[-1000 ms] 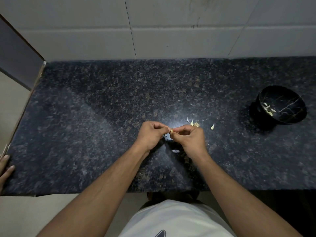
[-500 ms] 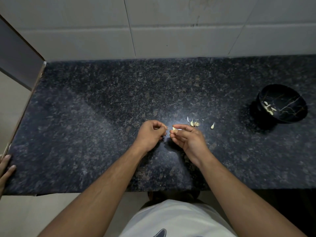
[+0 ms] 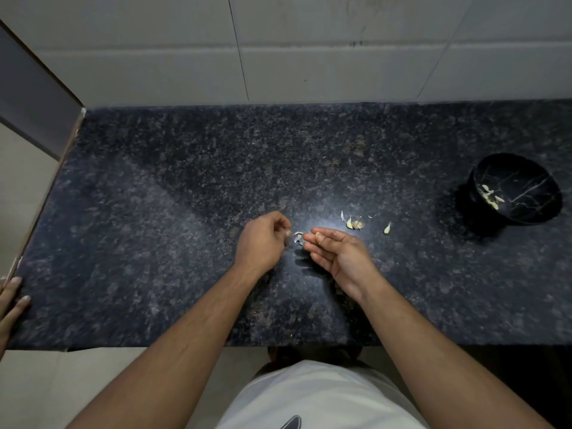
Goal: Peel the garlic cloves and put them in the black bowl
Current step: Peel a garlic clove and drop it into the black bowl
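My left hand (image 3: 263,239) hovers over the dark granite counter (image 3: 154,227) with its fingers curled and nothing held. Just off its fingertips lie pale scraps of garlic peel (image 3: 298,237). My right hand (image 3: 337,252) is turned palm up beside them, and its thumb pinches a small garlic clove (image 3: 310,234) against the fingers; little of the clove shows. Unpeeled cloves and skin (image 3: 353,223) lie just beyond the right hand, with one more clove (image 3: 387,228) further right. The black bowl (image 3: 532,209) stands at the far right and holds several peeled cloves (image 3: 490,196).
A tiled wall (image 3: 309,57) backs the counter. Another person's hand (image 3: 12,301) rests on the counter's front left corner. The counter's front edge runs just below my forearms, and its left end meets a grey panel (image 3: 31,103).
My hands have pulled apart. The right hand has turned palm up with the clove, and peel scraps have come off and now lie between the hands.
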